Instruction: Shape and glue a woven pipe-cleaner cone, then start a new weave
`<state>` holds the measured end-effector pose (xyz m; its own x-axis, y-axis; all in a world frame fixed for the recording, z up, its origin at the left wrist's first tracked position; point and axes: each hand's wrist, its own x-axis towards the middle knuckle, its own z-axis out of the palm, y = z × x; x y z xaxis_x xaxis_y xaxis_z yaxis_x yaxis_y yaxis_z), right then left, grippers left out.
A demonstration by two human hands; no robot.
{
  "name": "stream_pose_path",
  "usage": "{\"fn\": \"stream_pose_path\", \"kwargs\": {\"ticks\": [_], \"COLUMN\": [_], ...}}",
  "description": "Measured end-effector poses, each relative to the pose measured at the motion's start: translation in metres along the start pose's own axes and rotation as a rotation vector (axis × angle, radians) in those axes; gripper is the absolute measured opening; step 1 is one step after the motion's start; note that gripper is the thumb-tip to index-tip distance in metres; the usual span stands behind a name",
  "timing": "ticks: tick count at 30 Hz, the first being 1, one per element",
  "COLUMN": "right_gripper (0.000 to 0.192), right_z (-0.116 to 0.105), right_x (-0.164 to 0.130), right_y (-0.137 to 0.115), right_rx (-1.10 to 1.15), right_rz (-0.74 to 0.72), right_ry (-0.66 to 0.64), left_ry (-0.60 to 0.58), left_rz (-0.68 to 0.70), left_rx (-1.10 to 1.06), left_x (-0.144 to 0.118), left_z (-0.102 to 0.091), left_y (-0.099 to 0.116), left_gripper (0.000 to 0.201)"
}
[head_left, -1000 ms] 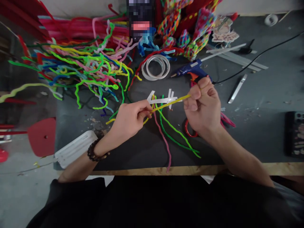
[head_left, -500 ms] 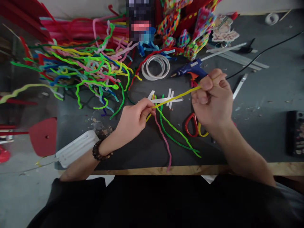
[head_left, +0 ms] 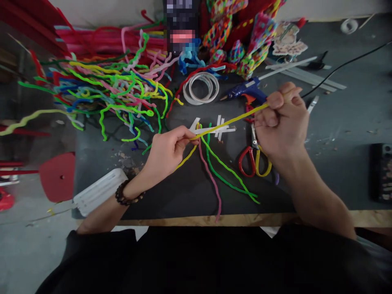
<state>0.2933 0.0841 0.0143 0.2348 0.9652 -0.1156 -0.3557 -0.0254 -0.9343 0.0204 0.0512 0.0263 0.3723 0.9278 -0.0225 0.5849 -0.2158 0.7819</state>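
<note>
A yellow pipe cleaner point(head_left: 229, 121) is stretched taut between both hands above the dark table point(head_left: 190, 192). My left hand point(head_left: 167, 151) pinches it near its lower end, and a short yellow tail hangs below the fingers. My right hand point(head_left: 283, 120) is closed around its upper end, up and to the right. Under the stretched piece lie a pink pipe cleaner point(head_left: 211, 177), two green pipe cleaners point(head_left: 228, 171) and crossed white strips point(head_left: 219, 128). Scissors point(head_left: 254, 157) with red and yellow handles lie just below my right hand.
A tangled heap of coloured pipe cleaners point(head_left: 116, 90) covers the back left. White tape rings point(head_left: 200, 87) and a blue glue gun point(head_left: 245, 90) with a black cord point(head_left: 346, 65) lie behind the hands. A white tray point(head_left: 98, 192) sits at the left edge, a dark box point(head_left: 381, 171) at the right.
My right hand has pulled the yellow pipe cleaner up and to the right, straightening it and uncovering the scissors. My left hand has stayed almost still.
</note>
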Motion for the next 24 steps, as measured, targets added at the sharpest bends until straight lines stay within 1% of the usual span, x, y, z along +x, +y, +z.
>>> {"fn": "stream_pose_path", "kwargs": {"ticks": [4,8,10,13,15,17,21,24], "right_gripper": [0.041,0.042,0.043,0.046,0.043,0.039,0.039,0.041], "right_z": [-0.004,-0.007,-0.009,-0.010,-0.013,-0.019,-0.029,-0.027], "right_x": [0.006,0.012,0.015,0.018,0.021,0.025,0.034,0.031], "right_y": [0.000,0.003,0.006,0.014,0.018,0.021,0.023,0.020], "right_rx": [0.019,0.092,0.107,0.114,0.090,0.074,0.089,0.110], "right_rz": [0.024,0.005,0.006,0.028,0.041,0.039,0.028,0.033], "right_ry": [-0.022,-0.045,-0.038,-0.007,0.001,0.005,-0.005,0.027], "left_ry": [0.029,-0.045,-0.057,-0.022,-0.027,-0.066,-0.163,-0.146], "left_rz": [0.012,0.007,0.014,0.026,0.039,0.038,0.006,-0.006], "left_rx": [0.068,0.029,0.045,0.135,0.154,0.113,0.002,-0.012], "left_x": [-0.001,0.001,0.001,0.000,-0.001,-0.001,-0.003,-0.004], "left_z": [0.001,0.001,0.001,0.000,0.001,0.003,0.004,0.004], "left_y": [0.001,0.000,-0.001,-0.004,-0.004,-0.003,0.001,0.001], "left_gripper": [0.025,0.024,0.026,0.028,0.029,0.031,0.034,0.030]}}
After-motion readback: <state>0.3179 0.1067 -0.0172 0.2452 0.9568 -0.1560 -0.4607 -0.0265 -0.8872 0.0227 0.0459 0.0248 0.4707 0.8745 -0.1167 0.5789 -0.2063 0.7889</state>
